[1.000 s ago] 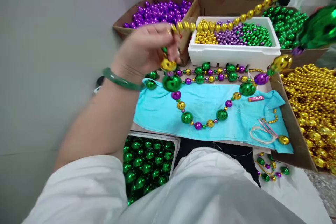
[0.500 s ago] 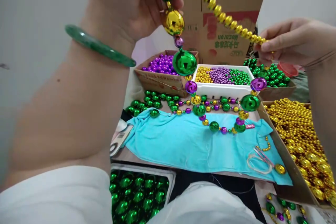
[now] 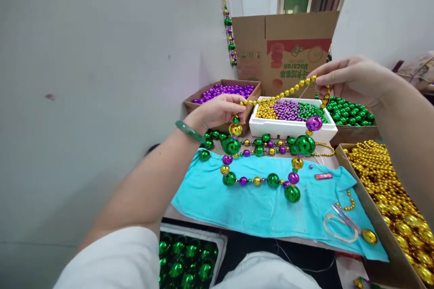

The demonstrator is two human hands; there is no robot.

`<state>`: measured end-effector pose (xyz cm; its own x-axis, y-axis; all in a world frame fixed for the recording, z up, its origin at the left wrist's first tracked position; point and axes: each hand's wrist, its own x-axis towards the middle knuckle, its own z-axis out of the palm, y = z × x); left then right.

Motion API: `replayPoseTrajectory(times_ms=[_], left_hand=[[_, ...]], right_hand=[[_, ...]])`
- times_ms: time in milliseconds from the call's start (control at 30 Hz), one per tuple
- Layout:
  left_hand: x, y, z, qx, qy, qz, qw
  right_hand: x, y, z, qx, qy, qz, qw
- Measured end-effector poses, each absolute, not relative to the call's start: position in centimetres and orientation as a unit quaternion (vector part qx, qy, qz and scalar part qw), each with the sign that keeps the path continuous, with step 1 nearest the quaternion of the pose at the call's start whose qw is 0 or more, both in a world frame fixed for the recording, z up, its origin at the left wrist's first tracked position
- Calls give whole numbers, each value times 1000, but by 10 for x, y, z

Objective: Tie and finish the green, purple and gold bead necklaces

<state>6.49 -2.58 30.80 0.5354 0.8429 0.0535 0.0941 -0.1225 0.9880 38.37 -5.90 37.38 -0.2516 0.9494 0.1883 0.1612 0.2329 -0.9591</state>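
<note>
Lower than half a second ago, the left hand (image 3: 222,110) now sits beneath the level of the right hand (image 3: 356,76). Both pinch a beaded necklace (image 3: 273,180), gold strand stretched between them, its green, purple and gold loop hanging over a turquoise cloth (image 3: 251,212); whether it touches is unclear. Behind the cloth stands a white box (image 3: 291,129) of small beads; right of it, a carton (image 3: 371,216) of gold beads.
</note>
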Motion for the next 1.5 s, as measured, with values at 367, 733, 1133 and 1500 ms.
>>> replayPoseTrajectory(times_ms=[367, 733, 1133, 1500], left_hand=[[40, -28, 256, 649, 383, 331, 569], [35, -24, 241, 630, 400, 358, 561], [31, -15, 226, 606, 414, 358, 577], [40, -22, 223, 597, 422, 346, 588]], right_hand=[[383, -43, 324, -484, -674, 473, 295], [375, -32, 304, -478, -676, 527, 194], [372, -31, 298, -479, -660, 547, 190], [371, -31, 293, -492, -667, 517, 213]])
